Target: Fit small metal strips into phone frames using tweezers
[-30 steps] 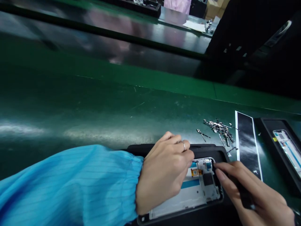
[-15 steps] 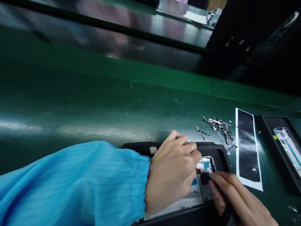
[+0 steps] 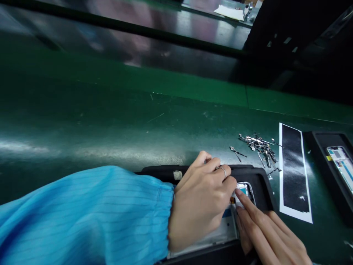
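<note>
Phone frame (image 3: 230,228) in black tray (image 3: 259,184), white inside, hands (image 3: 201,200) on it

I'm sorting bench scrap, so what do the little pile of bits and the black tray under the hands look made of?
The pile of small parts looks like bare metal: thin, silvery pieces with bright glints. The tray under the left hand and right hand looks like matte black moulded plastic, with rounded edges and a dull sheen; foam can't be ruled out.
</note>
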The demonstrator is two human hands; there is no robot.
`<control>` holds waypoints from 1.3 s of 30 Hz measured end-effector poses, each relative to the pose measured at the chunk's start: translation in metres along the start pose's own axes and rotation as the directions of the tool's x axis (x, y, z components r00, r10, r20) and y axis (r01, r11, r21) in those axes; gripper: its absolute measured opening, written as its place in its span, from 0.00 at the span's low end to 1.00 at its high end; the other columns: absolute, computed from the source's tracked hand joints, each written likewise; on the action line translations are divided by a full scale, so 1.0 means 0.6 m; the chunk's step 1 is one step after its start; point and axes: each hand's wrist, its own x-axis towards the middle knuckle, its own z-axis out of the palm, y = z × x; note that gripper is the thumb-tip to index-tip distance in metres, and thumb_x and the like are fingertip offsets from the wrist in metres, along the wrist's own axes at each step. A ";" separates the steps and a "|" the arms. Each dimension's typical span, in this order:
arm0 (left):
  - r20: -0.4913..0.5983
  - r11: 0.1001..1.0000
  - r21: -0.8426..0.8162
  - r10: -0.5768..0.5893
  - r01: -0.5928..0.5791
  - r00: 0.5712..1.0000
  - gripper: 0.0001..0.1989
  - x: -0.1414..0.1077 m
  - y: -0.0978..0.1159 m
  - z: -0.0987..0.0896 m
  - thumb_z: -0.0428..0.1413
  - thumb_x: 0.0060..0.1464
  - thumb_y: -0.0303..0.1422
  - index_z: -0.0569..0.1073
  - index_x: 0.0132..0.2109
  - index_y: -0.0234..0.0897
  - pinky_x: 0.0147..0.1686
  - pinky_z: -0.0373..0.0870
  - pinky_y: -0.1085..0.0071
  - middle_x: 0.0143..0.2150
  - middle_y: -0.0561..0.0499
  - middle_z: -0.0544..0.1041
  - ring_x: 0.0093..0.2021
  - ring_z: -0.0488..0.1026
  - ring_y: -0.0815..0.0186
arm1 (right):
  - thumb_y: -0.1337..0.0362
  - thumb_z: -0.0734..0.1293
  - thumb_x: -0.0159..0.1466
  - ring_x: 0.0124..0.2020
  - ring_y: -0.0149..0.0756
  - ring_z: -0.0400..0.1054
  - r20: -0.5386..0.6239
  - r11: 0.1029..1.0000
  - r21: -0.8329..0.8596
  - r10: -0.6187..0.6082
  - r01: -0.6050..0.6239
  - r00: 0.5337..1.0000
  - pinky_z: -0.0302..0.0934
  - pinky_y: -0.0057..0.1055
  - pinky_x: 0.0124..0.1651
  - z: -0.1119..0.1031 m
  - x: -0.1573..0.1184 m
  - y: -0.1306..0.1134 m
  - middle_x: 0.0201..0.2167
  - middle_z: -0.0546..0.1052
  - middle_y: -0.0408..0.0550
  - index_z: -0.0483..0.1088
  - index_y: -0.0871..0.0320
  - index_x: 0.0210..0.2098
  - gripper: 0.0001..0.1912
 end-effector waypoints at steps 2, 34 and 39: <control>0.002 1.000 0.005 0.001 -0.001 1.000 0.14 0.000 0.000 0.000 0.42 0.55 0.22 0.65 0.23 0.33 0.34 0.55 0.65 0.24 0.50 0.65 0.27 0.57 0.66 | 0.76 0.56 0.59 0.26 0.36 0.71 -0.031 1.000 0.024 0.017 -0.016 0.999 0.60 0.32 0.30 0.003 -0.002 0.000 0.41 0.73 0.56 0.71 0.64 0.30 0.13; -0.077 0.983 0.123 0.143 -0.133 0.987 0.18 0.000 -0.001 0.008 0.38 0.55 0.20 0.64 0.22 0.32 0.34 0.55 0.66 0.23 0.51 0.63 0.26 0.55 0.67 | 0.73 0.45 0.65 0.21 0.27 0.68 0.016 0.982 -0.048 -0.183 0.184 0.983 0.59 0.25 0.27 -0.002 0.014 0.015 0.28 0.77 0.55 0.68 0.66 0.27 0.23; -0.086 0.982 0.141 0.135 -0.122 0.987 0.17 0.003 0.000 0.010 0.39 0.54 0.19 0.65 0.23 0.32 0.37 0.55 0.66 0.23 0.51 0.63 0.26 0.56 0.67 | 0.74 0.45 0.64 0.24 0.29 0.70 -0.030 0.990 0.008 -0.140 0.140 0.990 0.60 0.26 0.29 0.001 0.010 0.013 0.32 0.76 0.58 0.67 0.67 0.30 0.22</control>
